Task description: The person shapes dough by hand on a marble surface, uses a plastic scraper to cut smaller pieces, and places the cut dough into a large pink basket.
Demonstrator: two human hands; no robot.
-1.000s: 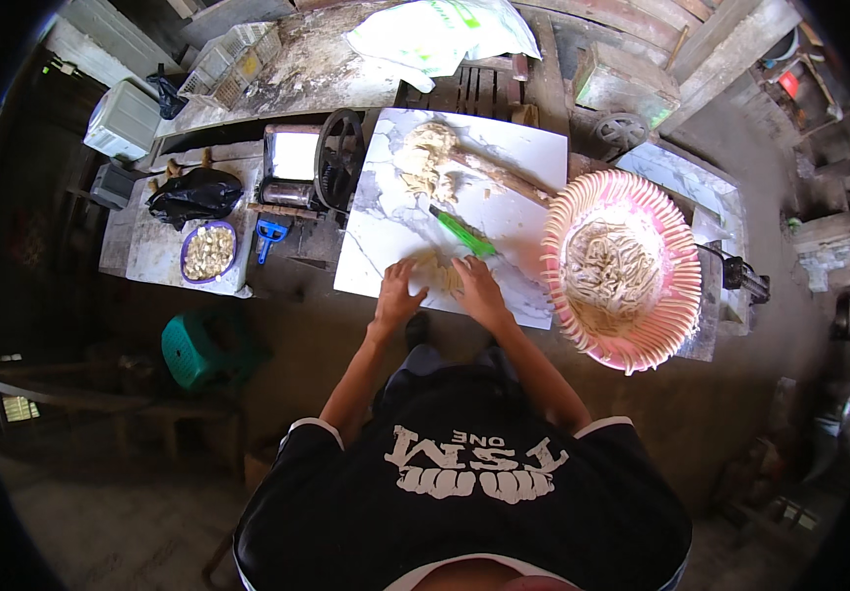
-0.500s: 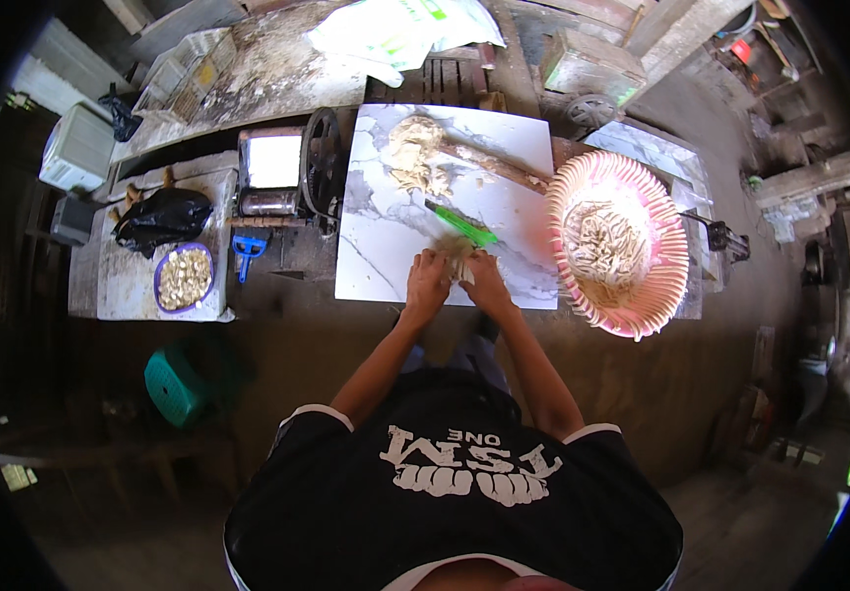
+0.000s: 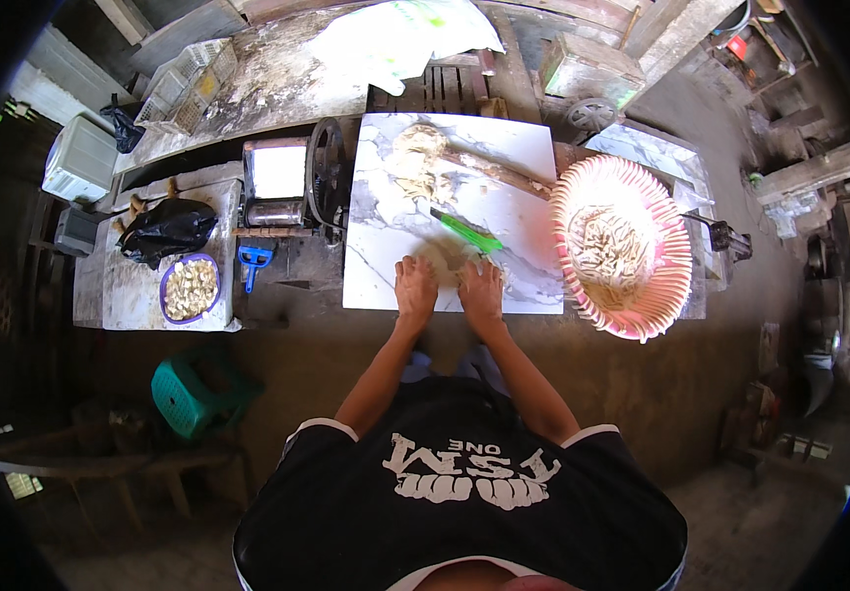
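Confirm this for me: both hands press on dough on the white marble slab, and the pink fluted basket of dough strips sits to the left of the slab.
Not quite. The head view shows the pink fluted basket to the right of the white marble slab, not the left. The left hand and right hand do press on the dough there.

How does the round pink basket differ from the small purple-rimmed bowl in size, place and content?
The round pink fluted basket is much larger than the small purple-rimmed bowl. The basket lies right of the white marble slab, near the right hand; the bowl sits far left, beside a black bag. The basket holds pale strips, the bowl pale chunks. Both are round and open.
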